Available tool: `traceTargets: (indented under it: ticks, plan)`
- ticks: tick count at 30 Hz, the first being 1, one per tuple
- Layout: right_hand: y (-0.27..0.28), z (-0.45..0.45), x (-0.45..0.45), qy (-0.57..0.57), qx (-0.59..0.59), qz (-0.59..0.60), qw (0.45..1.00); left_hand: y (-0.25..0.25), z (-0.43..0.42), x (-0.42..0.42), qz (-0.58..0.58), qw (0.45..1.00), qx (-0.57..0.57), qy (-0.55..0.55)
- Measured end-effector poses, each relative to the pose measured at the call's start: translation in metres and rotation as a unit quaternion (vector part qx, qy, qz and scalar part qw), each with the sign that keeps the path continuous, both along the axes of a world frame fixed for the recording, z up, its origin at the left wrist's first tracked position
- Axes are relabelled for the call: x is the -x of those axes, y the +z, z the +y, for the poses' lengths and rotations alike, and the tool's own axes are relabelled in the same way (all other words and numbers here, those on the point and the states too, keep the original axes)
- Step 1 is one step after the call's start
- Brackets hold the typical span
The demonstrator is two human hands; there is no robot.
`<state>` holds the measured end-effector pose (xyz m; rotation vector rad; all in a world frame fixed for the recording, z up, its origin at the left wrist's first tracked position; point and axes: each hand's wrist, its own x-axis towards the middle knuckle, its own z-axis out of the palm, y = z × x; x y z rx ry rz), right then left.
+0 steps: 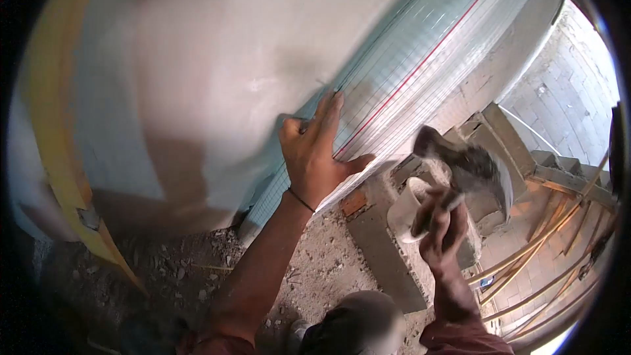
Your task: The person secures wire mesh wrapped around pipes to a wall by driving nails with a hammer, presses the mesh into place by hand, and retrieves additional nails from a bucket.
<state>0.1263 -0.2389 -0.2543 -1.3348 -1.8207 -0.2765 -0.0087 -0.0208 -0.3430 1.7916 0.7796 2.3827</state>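
Note:
My left hand (pixel 315 161) lies on a band of pale green mesh sheeting (pixel 388 92) against a wall (pixel 236 46). Its thumb is out to the right, its index finger stretches upward, and the other fingers bend toward the wall. A red line runs along the sheeting. Whether a small nail sits at the fingertips I cannot make out. To the right, my right hand (pixel 444 227) is wrapped around the handle of a hammer, apart from the sheeting. The dark hammer head (pixel 467 161) is smeared by motion.
A white container (pixel 402 210) stands beneath the right hand, near a long concrete block (pixel 388 260). Wooden poles (pixel 539 250) lean at the lower right. A yellow strip (pixel 62 131) curves down the left. Rubble (pixel 184 263) covers the ground by the wall.

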Motion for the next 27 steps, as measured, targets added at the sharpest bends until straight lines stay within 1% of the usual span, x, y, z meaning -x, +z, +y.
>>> traceTargets:
  ticks: [2,4,5,6,8,9,11,14,15,16,19,20,22,25,27]
  plan:
    - [0.027,0.024,0.021,-0.018,0.033,-0.026,0.999,0.002,-0.002,0.004,0.000,1.000,-0.005,-0.002]
    - [0.037,0.042,0.046,-0.039,0.046,-0.063,0.996,0.001,-0.003,0.006,0.028,0.999,0.025,-0.014]
    - [0.041,0.045,0.057,-0.032,0.091,-0.007,0.995,0.001,-0.003,0.005,0.019,0.999,0.025,-0.017]
    - [0.038,0.049,0.060,-0.015,0.100,0.035,0.994,0.000,-0.003,0.004,0.011,0.999,0.025,-0.021]
    - [0.040,0.052,0.068,-0.028,0.040,-0.055,0.997,-0.002,-0.003,0.002,0.008,1.000,0.021,-0.001]
    - [0.038,0.054,0.068,-0.027,0.048,-0.058,0.997,-0.004,-0.003,0.001,0.005,1.000,0.029,-0.001]
    - [0.029,0.059,0.064,-0.032,-0.047,-0.105,0.993,-0.002,-0.002,0.005,0.032,0.999,0.022,0.009]
    - [0.023,0.067,0.063,-0.052,-0.030,-0.118,0.991,-0.006,-0.001,-0.002,0.018,0.999,0.048,0.000]
    - [0.023,0.070,0.060,-0.077,0.001,-0.125,0.989,-0.007,0.001,-0.005,0.002,0.999,0.036,0.012]
    - [0.023,0.073,0.059,-0.077,0.002,-0.125,0.989,-0.006,0.001,-0.004,0.002,0.999,0.037,0.012]
    - [0.025,0.076,0.057,-0.093,-0.006,-0.174,0.980,-0.004,-0.001,-0.001,-0.008,0.999,0.041,-0.016]
    - [0.025,0.074,0.058,-0.079,-0.022,-0.182,0.980,-0.005,0.000,-0.002,-0.007,0.999,0.033,-0.014]
    - [0.020,0.069,0.055,-0.083,-0.036,-0.177,0.980,-0.007,0.001,-0.002,-0.007,0.999,0.030,-0.014]
    - [0.017,0.071,0.052,-0.103,-0.020,-0.204,0.973,-0.008,0.000,-0.003,0.003,0.999,0.036,-0.014]
    - [0.019,0.077,0.055,-0.105,-0.009,-0.206,0.973,-0.008,0.001,-0.005,-0.026,0.999,0.024,-0.011]
